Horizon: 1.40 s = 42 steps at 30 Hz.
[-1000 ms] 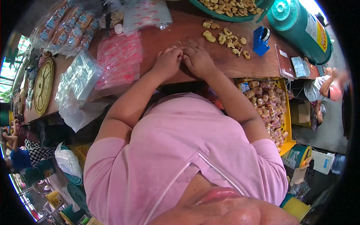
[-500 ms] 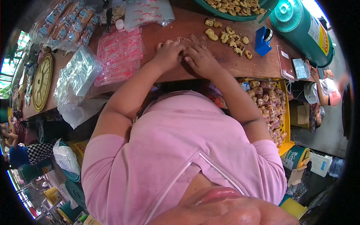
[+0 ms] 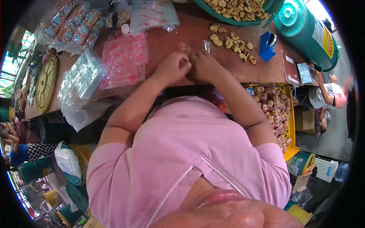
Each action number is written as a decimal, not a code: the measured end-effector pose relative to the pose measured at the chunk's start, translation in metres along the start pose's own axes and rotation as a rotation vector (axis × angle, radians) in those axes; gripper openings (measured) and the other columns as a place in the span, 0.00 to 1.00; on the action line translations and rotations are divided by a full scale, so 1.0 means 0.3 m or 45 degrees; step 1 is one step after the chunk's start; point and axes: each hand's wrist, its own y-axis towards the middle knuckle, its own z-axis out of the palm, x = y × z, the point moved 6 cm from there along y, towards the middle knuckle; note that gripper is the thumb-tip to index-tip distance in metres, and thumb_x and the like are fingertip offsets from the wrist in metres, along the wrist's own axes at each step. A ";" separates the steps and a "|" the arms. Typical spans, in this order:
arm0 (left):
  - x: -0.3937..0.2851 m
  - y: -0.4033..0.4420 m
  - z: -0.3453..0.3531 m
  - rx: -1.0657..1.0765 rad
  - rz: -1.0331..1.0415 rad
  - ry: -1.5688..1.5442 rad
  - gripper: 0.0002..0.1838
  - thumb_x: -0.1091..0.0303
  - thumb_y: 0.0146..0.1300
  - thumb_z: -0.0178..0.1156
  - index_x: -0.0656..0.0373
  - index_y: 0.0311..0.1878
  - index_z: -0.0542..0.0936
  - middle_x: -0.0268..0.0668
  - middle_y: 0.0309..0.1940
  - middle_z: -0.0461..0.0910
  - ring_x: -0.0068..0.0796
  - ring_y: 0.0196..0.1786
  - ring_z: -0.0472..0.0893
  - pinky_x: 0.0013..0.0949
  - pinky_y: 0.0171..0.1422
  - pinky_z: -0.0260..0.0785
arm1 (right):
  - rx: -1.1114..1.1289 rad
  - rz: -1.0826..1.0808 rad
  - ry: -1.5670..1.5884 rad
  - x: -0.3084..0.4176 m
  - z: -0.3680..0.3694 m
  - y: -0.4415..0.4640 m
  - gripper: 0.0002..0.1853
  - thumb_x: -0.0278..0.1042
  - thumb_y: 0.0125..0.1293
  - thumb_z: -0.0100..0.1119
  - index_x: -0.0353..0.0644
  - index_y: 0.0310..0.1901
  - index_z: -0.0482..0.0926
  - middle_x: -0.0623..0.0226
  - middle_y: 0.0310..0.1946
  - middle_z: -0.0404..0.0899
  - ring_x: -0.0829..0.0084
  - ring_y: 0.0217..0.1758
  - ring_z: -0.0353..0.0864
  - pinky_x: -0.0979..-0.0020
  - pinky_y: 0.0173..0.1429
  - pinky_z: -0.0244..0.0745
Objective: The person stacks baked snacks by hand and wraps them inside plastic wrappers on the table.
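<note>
**Work Stood Midway at Your Bench** (image 3: 262, 70)

Your left hand (image 3: 174, 68) curled narrowly beside your right hand (image 3: 205, 67), near clear plastic (image 3: 184, 48); whether either held any could not be told. Wrapped packs (image 3: 272, 110) sat in the yellow crate (image 3: 291, 153), apparently finished; loose cookies (image 3: 229, 43) on the bench, unwrapped, and more in the green basin (image 3: 274, 8) seemingly awaited handling.

From here I count one left hand (image 3: 174, 68), one right hand (image 3: 206, 67), one blue dispenser (image 3: 267, 51) bearing one roll of tape (image 3: 271, 40), one yellow crate (image 3: 292, 131), one round gold disc (image 3: 46, 83) and one white cap (image 3: 125, 29). The loose biscuits (image 3: 216, 40) on the surface (image 3: 262, 72) number more than ten.
</note>
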 end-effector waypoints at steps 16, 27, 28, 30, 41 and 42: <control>-0.004 0.044 0.039 0.205 0.216 0.060 0.23 0.58 0.64 0.71 0.62 0.56 0.80 0.50 0.56 0.81 0.52 0.59 0.80 0.46 0.67 0.72 | 0.239 0.251 0.094 -0.035 0.014 -0.025 0.26 0.43 0.60 0.68 0.39 0.58 0.80 0.43 0.56 0.79 0.40 0.64 0.77 0.44 0.68 0.70; 0.455 0.621 -0.360 -0.129 -0.235 0.897 0.35 0.43 0.61 0.68 0.48 0.69 0.77 0.36 0.73 0.69 0.48 0.74 0.68 0.59 0.74 0.65 | -0.369 0.090 0.391 -0.043 -0.025 -0.113 0.25 0.39 0.53 0.69 0.41 0.54 0.79 0.50 0.56 0.80 0.46 0.60 0.78 0.49 0.62 0.76; 0.533 0.691 -0.375 -0.152 -0.254 0.799 0.35 0.44 0.62 0.67 0.48 0.69 0.77 0.36 0.73 0.69 0.48 0.74 0.68 0.59 0.74 0.66 | -0.307 0.111 0.377 -0.048 -0.021 -0.108 0.25 0.40 0.53 0.69 0.42 0.54 0.80 0.50 0.57 0.80 0.46 0.60 0.79 0.49 0.62 0.76; 0.608 0.803 -0.417 -0.158 -0.314 0.744 0.35 0.45 0.63 0.66 0.48 0.71 0.75 0.35 0.74 0.68 0.47 0.75 0.67 0.59 0.73 0.66 | -0.178 0.165 0.360 -0.054 -0.010 -0.104 0.26 0.41 0.53 0.69 0.42 0.54 0.80 0.49 0.58 0.80 0.46 0.60 0.79 0.50 0.63 0.77; 0.511 1.127 -0.536 -0.244 -0.498 1.102 0.35 0.55 0.66 0.64 0.51 0.76 0.71 0.30 0.85 0.49 0.44 0.79 0.65 0.59 0.74 0.68 | -0.238 0.108 0.487 -0.059 -0.033 -0.088 0.23 0.40 0.53 0.67 0.41 0.52 0.82 0.49 0.50 0.82 0.47 0.54 0.80 0.51 0.57 0.79; 0.558 1.170 -0.547 -0.286 -0.461 1.131 0.35 0.56 0.65 0.64 0.52 0.75 0.71 0.29 0.85 0.48 0.46 0.78 0.66 0.59 0.74 0.69 | -0.206 0.106 0.485 -0.060 -0.028 -0.085 0.23 0.40 0.53 0.67 0.41 0.52 0.82 0.49 0.51 0.82 0.46 0.54 0.80 0.51 0.58 0.80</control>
